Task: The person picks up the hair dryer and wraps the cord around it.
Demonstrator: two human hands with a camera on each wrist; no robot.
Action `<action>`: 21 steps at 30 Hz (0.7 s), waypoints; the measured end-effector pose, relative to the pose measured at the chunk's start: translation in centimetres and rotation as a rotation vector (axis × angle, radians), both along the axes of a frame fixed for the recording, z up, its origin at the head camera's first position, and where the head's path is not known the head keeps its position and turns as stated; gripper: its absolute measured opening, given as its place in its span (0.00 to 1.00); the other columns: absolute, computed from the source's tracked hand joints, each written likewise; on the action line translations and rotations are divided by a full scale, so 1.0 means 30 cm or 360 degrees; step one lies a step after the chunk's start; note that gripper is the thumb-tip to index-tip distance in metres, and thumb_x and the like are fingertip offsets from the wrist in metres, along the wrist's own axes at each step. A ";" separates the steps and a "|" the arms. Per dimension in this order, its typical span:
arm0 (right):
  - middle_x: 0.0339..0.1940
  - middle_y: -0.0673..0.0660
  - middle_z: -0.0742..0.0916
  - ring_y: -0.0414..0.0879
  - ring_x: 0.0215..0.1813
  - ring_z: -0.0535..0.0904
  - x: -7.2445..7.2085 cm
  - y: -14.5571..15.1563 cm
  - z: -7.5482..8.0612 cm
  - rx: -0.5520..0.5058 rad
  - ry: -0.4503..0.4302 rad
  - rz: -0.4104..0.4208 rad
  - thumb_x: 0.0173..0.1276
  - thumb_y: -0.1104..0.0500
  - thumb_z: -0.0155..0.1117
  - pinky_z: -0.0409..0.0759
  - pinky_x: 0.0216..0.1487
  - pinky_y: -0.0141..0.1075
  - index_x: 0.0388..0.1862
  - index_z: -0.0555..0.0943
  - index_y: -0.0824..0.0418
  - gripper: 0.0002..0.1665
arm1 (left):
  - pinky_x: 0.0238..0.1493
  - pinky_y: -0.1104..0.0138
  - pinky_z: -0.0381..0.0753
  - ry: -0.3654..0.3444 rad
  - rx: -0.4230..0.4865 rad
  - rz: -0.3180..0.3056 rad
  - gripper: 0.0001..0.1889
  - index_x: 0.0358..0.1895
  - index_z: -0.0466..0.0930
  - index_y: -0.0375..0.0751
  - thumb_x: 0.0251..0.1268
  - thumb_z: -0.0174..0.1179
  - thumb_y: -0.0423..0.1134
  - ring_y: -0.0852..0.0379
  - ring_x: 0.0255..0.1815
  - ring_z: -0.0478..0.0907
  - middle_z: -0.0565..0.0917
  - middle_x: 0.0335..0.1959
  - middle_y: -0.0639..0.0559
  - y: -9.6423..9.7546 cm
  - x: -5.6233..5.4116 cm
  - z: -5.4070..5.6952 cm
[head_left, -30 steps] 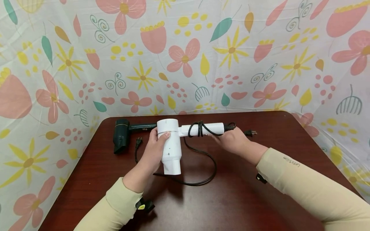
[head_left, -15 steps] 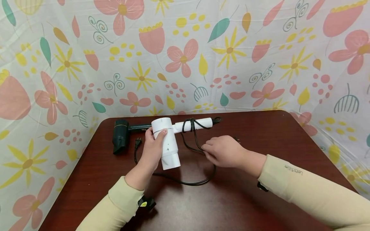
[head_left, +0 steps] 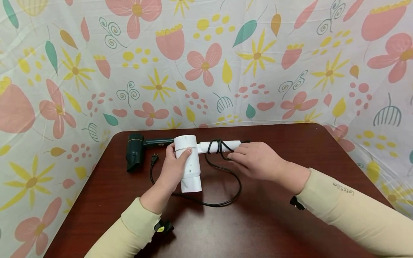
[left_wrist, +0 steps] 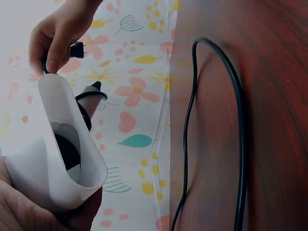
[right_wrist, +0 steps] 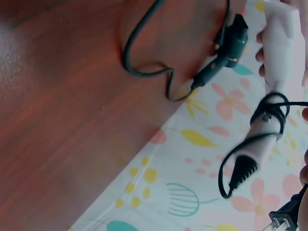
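My left hand grips the barrel of a white hair dryer, fingers behind and thumb in front. The nozzle points toward me, its slot-shaped mouth facing the left wrist view. The dryer's handle extends right, with its black cord wound round it several times. Near the handle's end, my right hand pinches the free length of this cord. A two-prong plug sticks out beside the right hand in the right wrist view.
A dark hair dryer lies on the brown table at the back left. Its black cord loops across the middle, under the white dryer, to a plug. A flower-patterned cloth hangs behind the table.
The right hand first came down from the handle's end, drawing the cord away from it, then rose back beside the handle. The white dryer shifted left, then slightly right and down.
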State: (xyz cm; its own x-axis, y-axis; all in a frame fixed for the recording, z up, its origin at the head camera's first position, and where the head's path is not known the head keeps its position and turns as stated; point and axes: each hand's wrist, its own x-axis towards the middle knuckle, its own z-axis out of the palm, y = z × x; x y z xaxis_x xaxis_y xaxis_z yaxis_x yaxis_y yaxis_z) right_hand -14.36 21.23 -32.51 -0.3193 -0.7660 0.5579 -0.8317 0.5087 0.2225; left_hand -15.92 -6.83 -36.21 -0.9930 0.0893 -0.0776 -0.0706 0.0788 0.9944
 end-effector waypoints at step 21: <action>0.31 0.40 0.77 0.35 0.32 0.69 -0.049 0.093 0.049 -0.0190 -0.0556 -0.0216 0.69 0.61 0.66 0.71 0.35 0.33 0.55 0.84 0.51 0.16 | 0.44 0.54 0.81 0.0084 -0.0090 -0.0367 0.30 0.72 0.52 0.50 0.75 0.56 0.46 0.45 0.48 0.78 0.73 0.55 0.40 -0.027 0.034 0.022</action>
